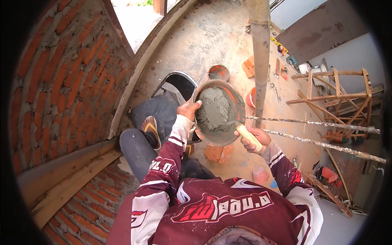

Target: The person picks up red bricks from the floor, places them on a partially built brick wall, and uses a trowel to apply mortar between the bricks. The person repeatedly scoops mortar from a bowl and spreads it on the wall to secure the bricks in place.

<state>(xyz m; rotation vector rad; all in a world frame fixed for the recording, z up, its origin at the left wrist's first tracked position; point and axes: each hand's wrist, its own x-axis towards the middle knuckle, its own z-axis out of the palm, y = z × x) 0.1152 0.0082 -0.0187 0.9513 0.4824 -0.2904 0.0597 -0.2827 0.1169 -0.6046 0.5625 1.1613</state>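
Viewing from the head camera, we record a round, shallow basin point(237, 97) in front of the person's chest, part-filled with wet grey mortar point(213, 107). The mortar is heaped and lumpy on the far side and smeared flatter on the near side; bare basin wall, stained reddish, shows along the right.

Left hand point(188, 111): gripping the basin's left edge, thumb laid over the rim; the other fingers are mostly hidden, so we cannot tell how they sit. Right hand point(259, 141): fingers wrapped around a pale wooden handle point(249, 138) at the basin's near right edge. The tool's front end meets the mortar; we cannot make out its blade shape.

Orientation: the basin's mouth faces up at us, its outline appearing longer from near to far than across. The handle's long axis slants, front end pointing far-left into the basin, butt pointing near-right, away from it.

Surroundings: beyond the basin, a bucket point(219, 72) stands on a dusty, stained floor point(192, 45). Right of the basin rises a thick pole point(260, 61); well beyond that, a wooden frame point(337, 96). Far left of the basin we note a wall of red bricks point(61, 81) with rough mortar joints.
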